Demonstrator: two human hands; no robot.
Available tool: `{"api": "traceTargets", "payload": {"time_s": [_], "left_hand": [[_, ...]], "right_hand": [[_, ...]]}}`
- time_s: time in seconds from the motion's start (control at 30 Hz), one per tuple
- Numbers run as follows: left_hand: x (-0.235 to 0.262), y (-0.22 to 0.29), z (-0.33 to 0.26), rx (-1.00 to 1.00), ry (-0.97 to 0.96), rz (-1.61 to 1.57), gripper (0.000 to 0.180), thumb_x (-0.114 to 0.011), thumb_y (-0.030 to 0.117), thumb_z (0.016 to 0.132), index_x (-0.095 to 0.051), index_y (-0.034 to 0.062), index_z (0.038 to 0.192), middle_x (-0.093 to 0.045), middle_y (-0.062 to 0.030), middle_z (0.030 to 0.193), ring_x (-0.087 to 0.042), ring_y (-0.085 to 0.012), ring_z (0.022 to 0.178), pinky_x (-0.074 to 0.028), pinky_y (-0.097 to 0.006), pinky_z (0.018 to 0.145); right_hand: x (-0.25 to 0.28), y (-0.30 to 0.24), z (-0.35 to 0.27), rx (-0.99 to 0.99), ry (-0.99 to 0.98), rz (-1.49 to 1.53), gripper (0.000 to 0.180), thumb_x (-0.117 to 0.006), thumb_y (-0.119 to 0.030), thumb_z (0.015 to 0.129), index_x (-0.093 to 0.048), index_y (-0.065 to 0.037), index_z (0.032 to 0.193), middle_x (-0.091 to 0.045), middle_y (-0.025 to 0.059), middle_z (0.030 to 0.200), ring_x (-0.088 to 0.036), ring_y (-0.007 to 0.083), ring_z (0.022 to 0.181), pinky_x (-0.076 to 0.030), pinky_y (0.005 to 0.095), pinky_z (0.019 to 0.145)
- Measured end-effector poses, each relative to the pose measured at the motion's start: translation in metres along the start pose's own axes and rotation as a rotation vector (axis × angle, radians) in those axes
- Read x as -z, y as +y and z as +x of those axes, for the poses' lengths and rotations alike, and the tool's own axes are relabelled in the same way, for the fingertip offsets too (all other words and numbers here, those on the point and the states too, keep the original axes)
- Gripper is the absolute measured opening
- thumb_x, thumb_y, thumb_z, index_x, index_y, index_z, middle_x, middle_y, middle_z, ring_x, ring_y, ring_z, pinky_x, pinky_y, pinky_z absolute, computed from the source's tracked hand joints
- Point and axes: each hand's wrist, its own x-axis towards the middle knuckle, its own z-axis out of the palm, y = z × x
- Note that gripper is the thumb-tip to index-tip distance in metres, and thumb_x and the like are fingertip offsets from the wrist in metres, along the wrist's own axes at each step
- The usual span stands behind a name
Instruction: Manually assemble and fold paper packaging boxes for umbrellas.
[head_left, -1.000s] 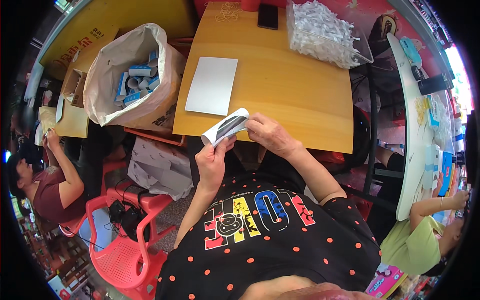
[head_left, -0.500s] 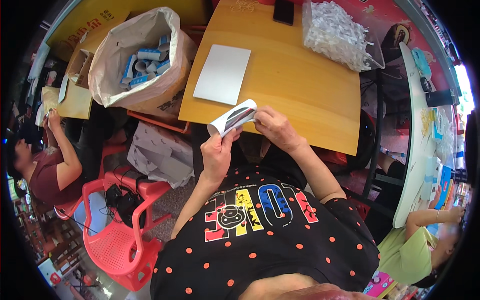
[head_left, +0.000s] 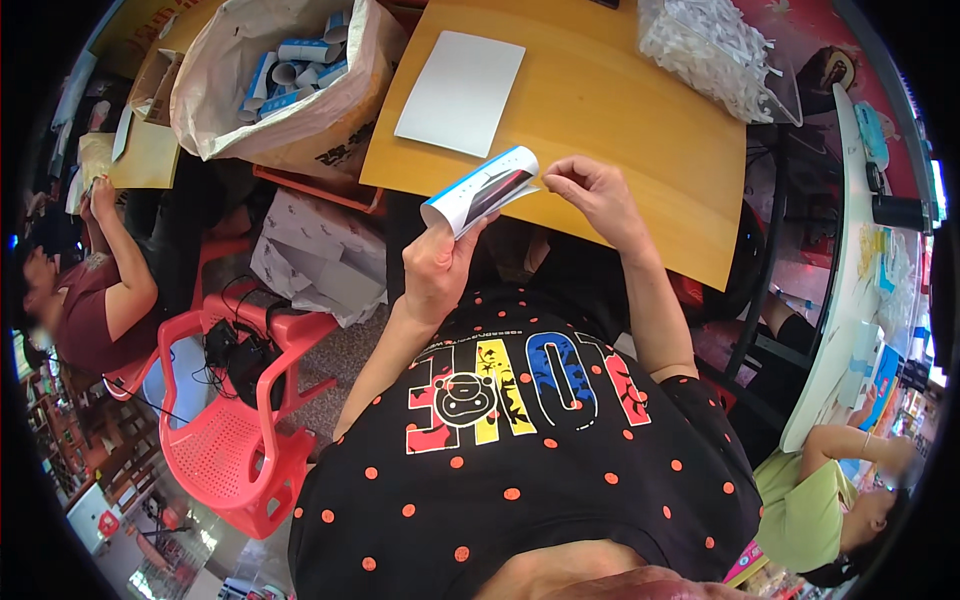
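Note:
My left hand is closed around the lower end of a rolled sheet of printed paper, white with a blue edge and a dark picture. The roll is tilted, its open end toward the left and a loose edge showing on its right side. Just off that right end is my right hand, thumb and fingers pinched together. Whatever it pinches, if anything, is too small to name. Beyond the roll, a flat white stack of paper lies on the wooden table.
A white sack holding several blue-and-white paper rolls stands left of the table. A clear bin of white paper strips sits at the far right. Left are a red plastic chair and a seated person; another person sits right.
My right hand has drawn away from the roll to the right, its fingers now pinched. The roll has turned a little, showing its blue edge. The whole view has shifted.

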Motion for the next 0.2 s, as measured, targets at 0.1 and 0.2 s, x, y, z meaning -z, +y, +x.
{"api": "traceTargets", "payload": {"time_s": [0.1, 0.2], "left_hand": [[-0.0001, -0.0013, -0.0020, -0.028, -0.022, 0.049, 0.020, -0.056, -0.001, 0.091, -0.060, -0.0096, 0.109, -0.069, -0.0163, 0.099, -0.068, -0.0223, 0.091, -0.055, -0.030, 0.078], [0.0004, -0.0005, -0.0034, -0.032, -0.027, 0.058, 0.020, -0.056, -0.002, 0.091, -0.060, -0.0093, 0.109, -0.069, -0.0166, 0.099, -0.069, -0.0227, 0.091, -0.055, -0.030, 0.078]], "right_hand": [[0.0062, -0.0054, 0.0032, -0.057, -0.118, -0.049, 0.019, -0.066, -0.016, 0.087, -0.068, 0.002, 0.091, -0.066, 0.0017, 0.081, -0.057, 0.0068, 0.074, -0.046, 0.0235, 0.068], [0.0088, -0.0047, 0.0036, -0.090, -0.212, -0.003, 0.019, -0.067, -0.016, 0.086, -0.069, 0.001, 0.093, -0.067, 0.0029, 0.082, -0.058, 0.0074, 0.077, -0.047, 0.0229, 0.072]]}}
